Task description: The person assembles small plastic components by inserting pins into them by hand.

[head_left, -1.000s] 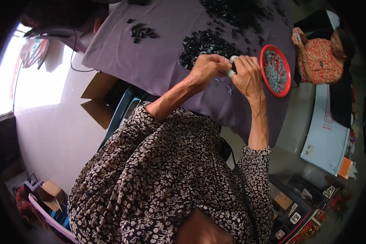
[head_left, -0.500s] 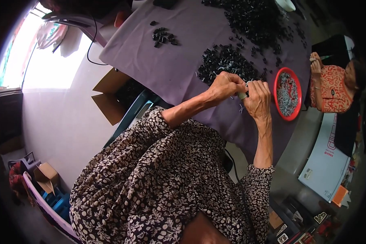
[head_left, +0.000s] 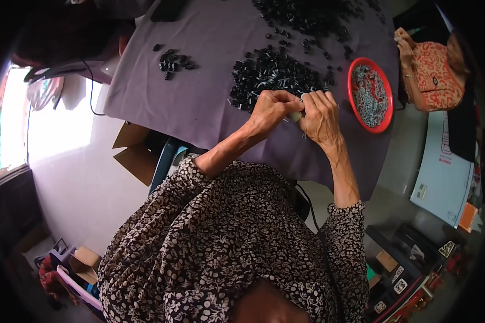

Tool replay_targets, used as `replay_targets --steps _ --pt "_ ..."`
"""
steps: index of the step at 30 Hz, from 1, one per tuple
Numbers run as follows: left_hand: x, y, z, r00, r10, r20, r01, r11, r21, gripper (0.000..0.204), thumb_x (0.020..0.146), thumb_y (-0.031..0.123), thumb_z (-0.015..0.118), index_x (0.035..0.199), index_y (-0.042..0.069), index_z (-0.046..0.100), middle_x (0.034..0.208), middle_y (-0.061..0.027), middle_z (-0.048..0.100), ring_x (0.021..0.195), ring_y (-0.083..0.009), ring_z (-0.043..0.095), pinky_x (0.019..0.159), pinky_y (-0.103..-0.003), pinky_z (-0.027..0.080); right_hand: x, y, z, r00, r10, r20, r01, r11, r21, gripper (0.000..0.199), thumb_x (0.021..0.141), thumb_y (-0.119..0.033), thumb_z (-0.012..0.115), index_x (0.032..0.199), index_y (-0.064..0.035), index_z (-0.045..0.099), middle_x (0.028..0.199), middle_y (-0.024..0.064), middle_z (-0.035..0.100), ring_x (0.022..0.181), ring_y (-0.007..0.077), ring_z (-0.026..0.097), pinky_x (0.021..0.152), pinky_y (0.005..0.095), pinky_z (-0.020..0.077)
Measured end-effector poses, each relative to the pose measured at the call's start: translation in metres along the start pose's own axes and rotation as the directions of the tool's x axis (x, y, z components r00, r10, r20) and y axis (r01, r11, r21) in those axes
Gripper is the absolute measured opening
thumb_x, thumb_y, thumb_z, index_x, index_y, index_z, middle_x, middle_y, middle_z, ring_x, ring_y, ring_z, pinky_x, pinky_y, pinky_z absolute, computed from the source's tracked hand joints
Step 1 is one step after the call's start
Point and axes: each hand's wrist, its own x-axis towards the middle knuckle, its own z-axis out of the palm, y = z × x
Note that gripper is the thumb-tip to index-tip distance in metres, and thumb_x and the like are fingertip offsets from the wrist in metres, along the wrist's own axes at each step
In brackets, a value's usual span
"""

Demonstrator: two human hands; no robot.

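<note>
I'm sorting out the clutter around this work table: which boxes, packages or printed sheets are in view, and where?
Open brown cardboard box: floor, left of the purple table.
Small brown carton: floor, lower left.
White printed sheet with red lettering: right, rectangular.
Small printed packages: lower right, dark.

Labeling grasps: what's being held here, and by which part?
A small pale part is pinched between the left hand and right hand, fingers closed on its two ends. What kind of part it is cannot be told.
</note>
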Motion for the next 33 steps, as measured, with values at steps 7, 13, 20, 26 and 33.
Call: replay_targets --steps 7,13,20,26,33 --pt "0.003 0.003 0.002 0.999 -0.020 0.029 0.020 1.000 0.012 0.010 0.074 0.008 0.064 0.078 -0.001 0.062 0.071 -0.0040 0.060 0.065 -0.0087 0.055 0.062 -0.023 0.043 -0.002 0.007 0.005 0.996 -0.041 -0.073 0.040 0.999 -0.012 0.032 0.074 -0.028 0.064 0.060 -0.0071 0.044 0.056 0.0054 0.044 0.055 0.0213 0.046 0.056 0.0338 0.0359" --pt "0.004 0.006 0.008 0.997 -0.061 0.054 0.062 0.998 -0.025 0.010 0.073 0.008 0.063 0.075 -0.001 0.062 0.068 -0.0043 0.060 0.063 -0.0095 0.054 0.061 -0.024 0.044 -0.006 0.014 0.007 0.992 -0.055 -0.114 0.062 0.996 0.057 0.040 0.075 -0.035 0.064 0.058 -0.0069 0.043 0.055 0.0052 0.042 0.053 0.0204 0.045 0.053 0.0329 0.0356" --pt "0.005 0.009 0.007 0.989 -0.108 0.103 0.106 0.994 0.023 0.009 0.075 0.007 0.062 0.076 -0.001 0.062 0.069 -0.0055 0.060 0.064 -0.0108 0.056 0.064 -0.025 0.046 -0.009 0.021 0.009 0.988 -0.119 -0.095 0.125 0.990 0.066 0.035 0.074 -0.030 0.065 0.062 -0.0051 0.044 0.055 0.0067 0.041 0.053 0.0229 0.044 0.052 0.0349 0.0345" --pt "-0.002 0.037 -0.044 0.927 0.362 -0.095 -0.247 0.783 0.570 0.017 0.076 0.010 0.065 0.090 0.000 0.066 0.078 -0.0080 0.065 0.076 -0.0126 0.061 0.068 -0.022 0.047 0.003 0.011 -0.010 0.970 0.223 0.097 -0.242 0.855 0.459 0.027 0.078 -0.025 0.066 0.089 -0.0011 0.061 0.069 0.0065 0.059 0.062 0.0154 0.054 0.058 0.0279 0.0427" --pt "-0.009 0.031 -0.143 0.737 0.660 -0.142 -0.034 0.245 0.969 0.015 0.074 0.011 0.061 0.086 0.004 0.066 0.077 -0.0116 0.061 0.066 -0.0239 0.062 0.065 -0.033 0.048 -0.006 0.013 -0.002 0.824 0.531 0.198 -0.365 0.230 0.902 0.033 0.088 -0.030 0.052 0.097 0.0006 0.060 0.071 0.0052 0.060 0.063 0.0116 0.055 0.064 0.0245 0.0444"
